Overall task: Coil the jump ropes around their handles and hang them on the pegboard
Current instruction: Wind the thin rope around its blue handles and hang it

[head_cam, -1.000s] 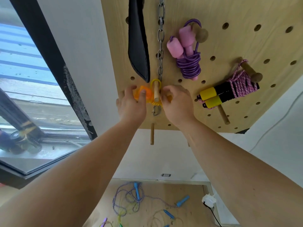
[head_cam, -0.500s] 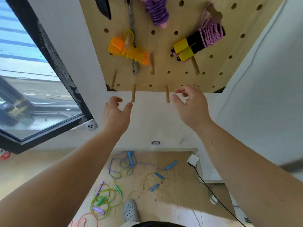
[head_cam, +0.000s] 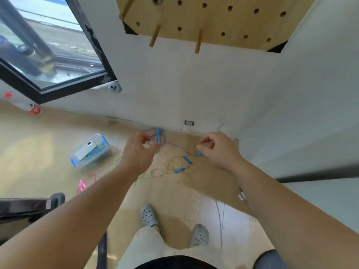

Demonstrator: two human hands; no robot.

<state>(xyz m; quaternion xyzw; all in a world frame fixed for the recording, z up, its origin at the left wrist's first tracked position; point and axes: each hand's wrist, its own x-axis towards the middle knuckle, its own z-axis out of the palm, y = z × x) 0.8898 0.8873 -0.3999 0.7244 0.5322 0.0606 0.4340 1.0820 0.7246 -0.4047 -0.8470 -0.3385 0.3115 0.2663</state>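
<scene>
The lower edge of the wooden pegboard (head_cam: pixel 213 20) shows at the top, with two bare pegs (head_cam: pixel 154 36) sticking out. Loose jump ropes lie on the floor below: a purple rope with a blue handle (head_cam: pixel 159 135), a tan rope with blue handles (head_cam: pixel 186 160), a green rope (head_cam: pixel 142 176) mostly hidden by my left arm, and a pink rope (head_cam: pixel 86 182). My left hand (head_cam: pixel 139 152) and my right hand (head_cam: pixel 219 150) hang in the air above the ropes. Their fingers are loosely curled and hold nothing.
A clear plastic box with blue clips (head_cam: pixel 90 151) sits on the floor at left, a bottle (head_cam: pixel 27 106) under the window. A black chair (head_cam: pixel 29 206) stands at lower left. A white cable (head_cam: pixel 221 220) runs along the right wall. My feet in grey clogs (head_cam: pixel 148 215) stand below.
Both hands let go of the orange coiled rope, left hanging on its peg, and dropped down. The view tilted from the pegboard to the floor ropes.
</scene>
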